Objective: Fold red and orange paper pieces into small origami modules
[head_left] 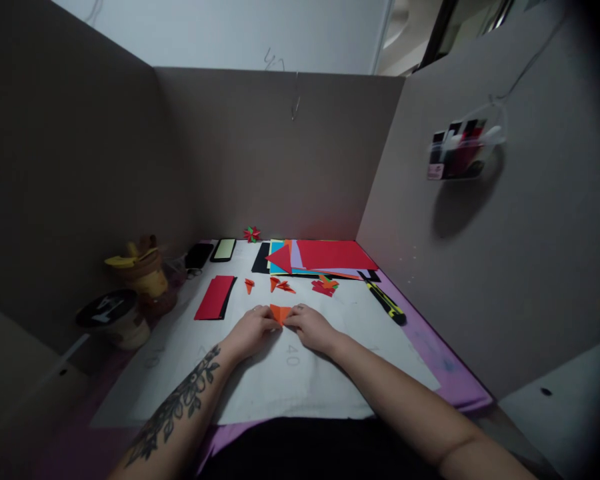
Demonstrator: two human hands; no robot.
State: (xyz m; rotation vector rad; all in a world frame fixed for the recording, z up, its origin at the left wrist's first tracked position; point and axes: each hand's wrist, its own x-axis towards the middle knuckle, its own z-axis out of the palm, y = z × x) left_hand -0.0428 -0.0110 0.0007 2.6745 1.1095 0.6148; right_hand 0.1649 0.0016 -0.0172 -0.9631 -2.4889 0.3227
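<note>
Between my two hands is a small folded piece of orange paper point(281, 313), low over the white sheet point(330, 387). My left hand point(253, 330) pinches its left side, and my right hand point(313, 327) has fingers closed on its right side. Just beyond lie several small folded orange pieces point(283, 286), with a single one point(249, 286) a little to the left. Red and orange paper cutouts point(325, 286) rest past my right hand. A stack of red paper strips point(215, 298) over black ones sits past my left hand.
Coloured paper sheets point(337, 255) are piled at the back, near a paper flower point(252, 234) and a phone point(224, 250). A yellow and black utility knife point(386, 300) lies right. Pots point(145, 273) and a lidded cup point(120, 323) stand left. Grey panels point(280, 153) enclose the table.
</note>
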